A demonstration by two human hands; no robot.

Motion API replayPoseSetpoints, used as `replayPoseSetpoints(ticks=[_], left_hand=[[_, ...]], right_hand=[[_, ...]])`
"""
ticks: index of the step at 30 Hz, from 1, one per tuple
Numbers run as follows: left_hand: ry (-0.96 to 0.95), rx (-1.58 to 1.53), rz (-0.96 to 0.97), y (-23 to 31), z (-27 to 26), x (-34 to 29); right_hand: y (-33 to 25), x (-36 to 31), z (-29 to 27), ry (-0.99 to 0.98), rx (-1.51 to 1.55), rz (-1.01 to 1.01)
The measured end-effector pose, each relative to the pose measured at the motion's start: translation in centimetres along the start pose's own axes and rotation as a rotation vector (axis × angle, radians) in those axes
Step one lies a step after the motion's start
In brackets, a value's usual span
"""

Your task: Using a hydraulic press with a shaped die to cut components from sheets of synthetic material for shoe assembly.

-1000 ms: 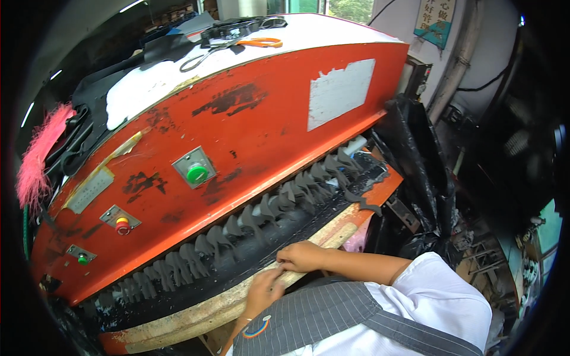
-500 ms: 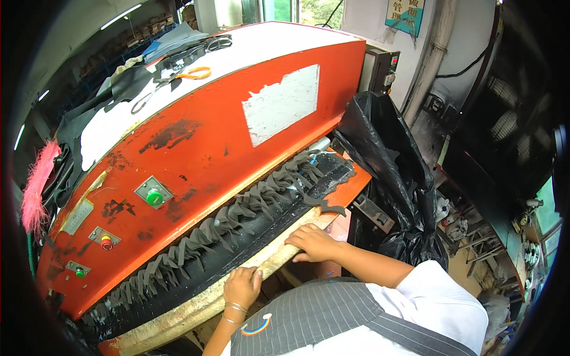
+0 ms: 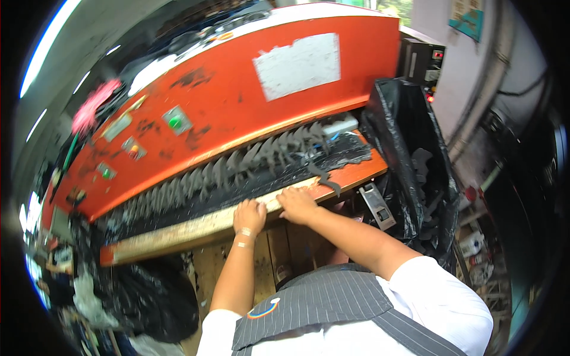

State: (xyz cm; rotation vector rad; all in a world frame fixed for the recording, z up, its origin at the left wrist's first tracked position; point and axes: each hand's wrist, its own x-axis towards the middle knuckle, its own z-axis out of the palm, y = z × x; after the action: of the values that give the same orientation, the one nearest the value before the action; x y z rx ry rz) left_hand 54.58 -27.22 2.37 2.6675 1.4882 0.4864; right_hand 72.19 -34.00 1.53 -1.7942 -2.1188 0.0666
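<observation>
Grey pieces (image 3: 221,170) (curved) on black bed (image 3: 270,181)

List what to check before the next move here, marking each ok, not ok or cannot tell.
1. Hands off the row of grey pieces: ok; the left hand and right hand rest on the pale wooden edge.
2. Hands empty: cannot tell; palms are hidden.
3. All grey pieces in the row: not ok; one curved grey piece lies forward of it, by the orange end.
4. Black bag open at the top: ok; grey scraps show inside.
5. Large green button pressed or released: cannot tell; too blurred.
</observation>
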Motion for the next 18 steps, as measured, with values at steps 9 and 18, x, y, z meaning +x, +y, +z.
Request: replayPoseSetpoints(ticks=[9,18], left_hand=[[-0.136,0.002,-0.285,1.5,0.0,0.4],[-0.343,-0.213,-0.301,2.6,-5.1,6.4]], right_hand=[[1.1,0.9,-0.1,-0.128,0.045,-0.064],[6.4,5.7,-6.3,-0.535,0.537,-0.12]])
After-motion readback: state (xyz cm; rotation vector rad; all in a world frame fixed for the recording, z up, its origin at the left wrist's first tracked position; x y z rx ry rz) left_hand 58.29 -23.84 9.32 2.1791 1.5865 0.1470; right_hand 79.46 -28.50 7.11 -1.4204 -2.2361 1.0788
